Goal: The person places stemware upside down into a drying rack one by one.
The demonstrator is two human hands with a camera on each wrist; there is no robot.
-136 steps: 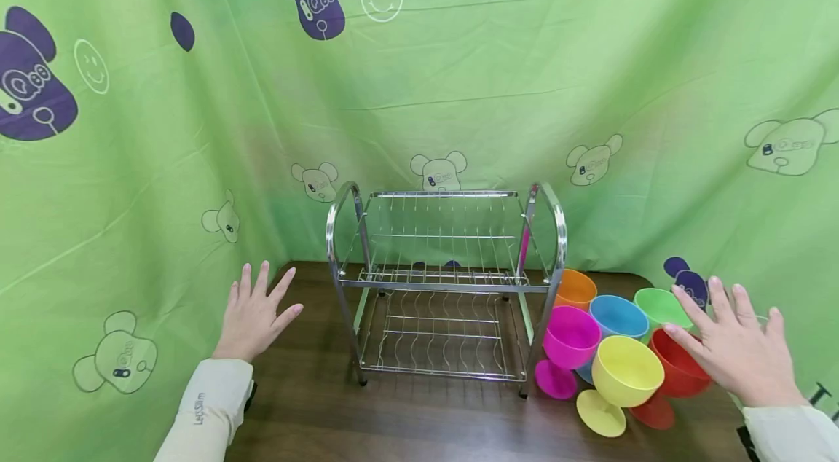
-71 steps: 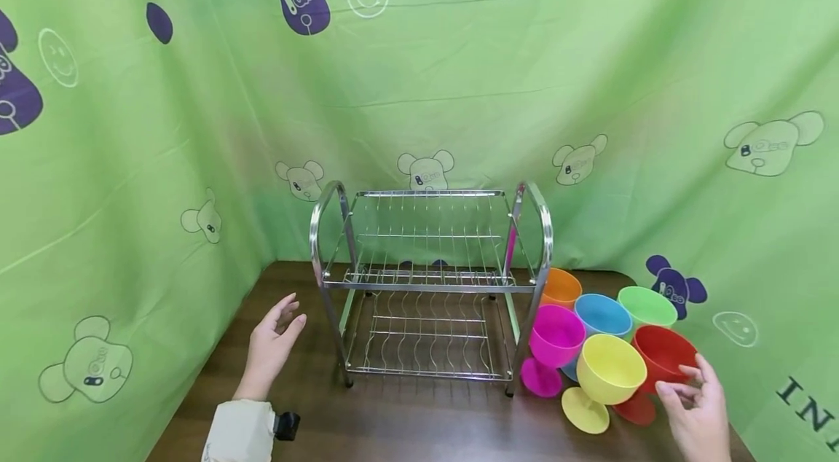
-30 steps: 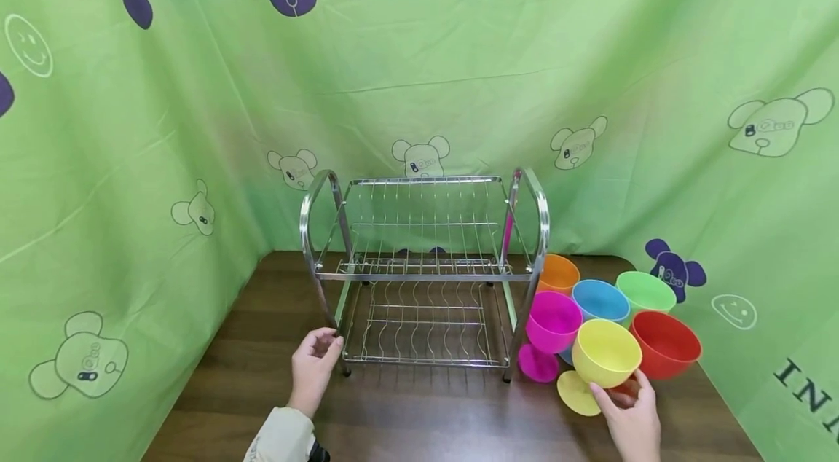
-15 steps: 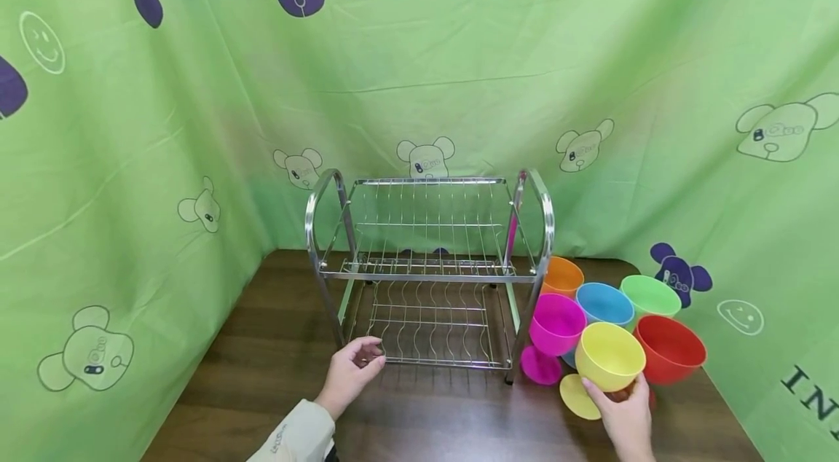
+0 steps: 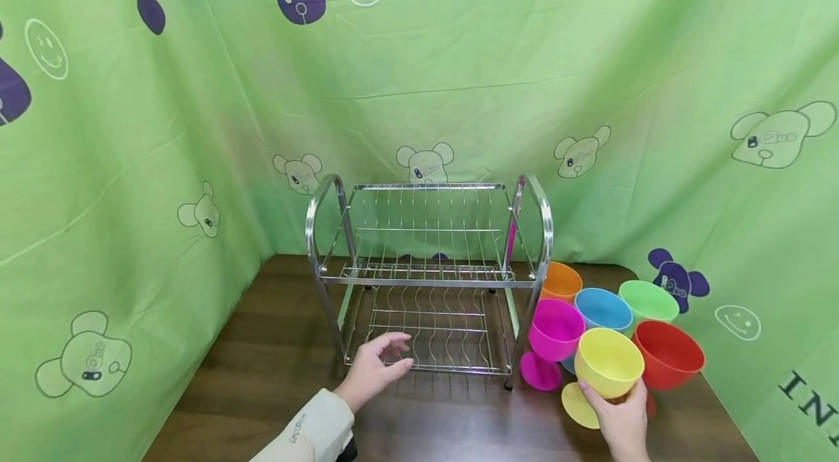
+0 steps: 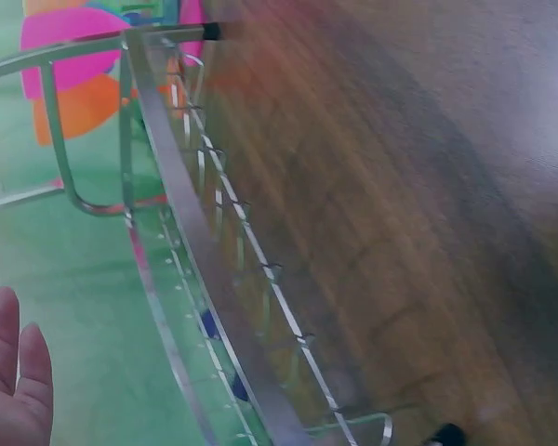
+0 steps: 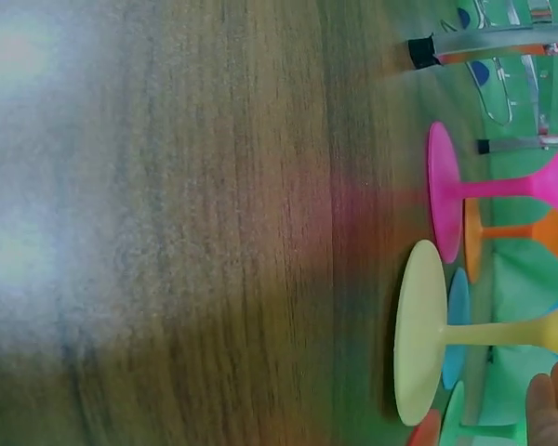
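Note:
My right hand (image 5: 621, 414) holds the yellow plastic goblet (image 5: 609, 363) low on its bowl, thumb on the near left side. In the right wrist view, fingertips (image 7: 551, 409) touch the bowl's underside, above the stem and round foot (image 7: 420, 334); whether the foot touches the table I cannot tell. Around it stand a pink goblet (image 5: 556, 329), a red goblet (image 5: 668, 353), a blue goblet (image 5: 603, 309), a green goblet (image 5: 649, 300) and an orange goblet (image 5: 561, 280). My left hand (image 5: 375, 369) hovers, fingers loosely bent, before the two-tier metal dish rack (image 5: 429, 281), holding nothing.
The rack stands mid-table, its right legs close to the pink and orange goblets. Brown wood-look table (image 5: 262, 389) runs in front and to the left. A green printed cloth (image 5: 419, 112) hangs behind and along both sides.
My right hand came down from the right and took hold of the yellow goblet. My left hand moved right, from the rack's left side to before its lower tier.

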